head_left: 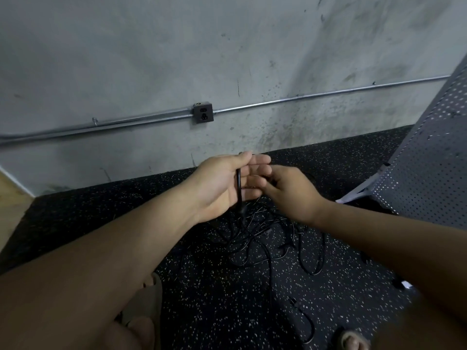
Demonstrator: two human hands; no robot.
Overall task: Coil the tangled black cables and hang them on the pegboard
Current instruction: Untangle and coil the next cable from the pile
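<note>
Grips a black cable in the left hand, palm turned sideways toward the right, thumb folded over the top and fingers nearly straight. Runs it straight down across the palm and lets it drop off the heel of the hand into the tangle of black cables directly below. Brings the right hand in from the right, fingers curled, fingertips meeting those of the left hand. Possibly pinches a thin strand there, though motion blur hides it, so cannot tell what it has hold of.

Loose on the dark speckled floor, under and just nearer than both hands, toward the floor's far edge where it meets the grey wall. Sprawled in open loops toward the right, with a stray end nearer the bottom edge. Leaning at the floor's right edge, well apart from the hands: the perforated pegboard. Mounted low on the wall beyond the hands: a dark socket.
</note>
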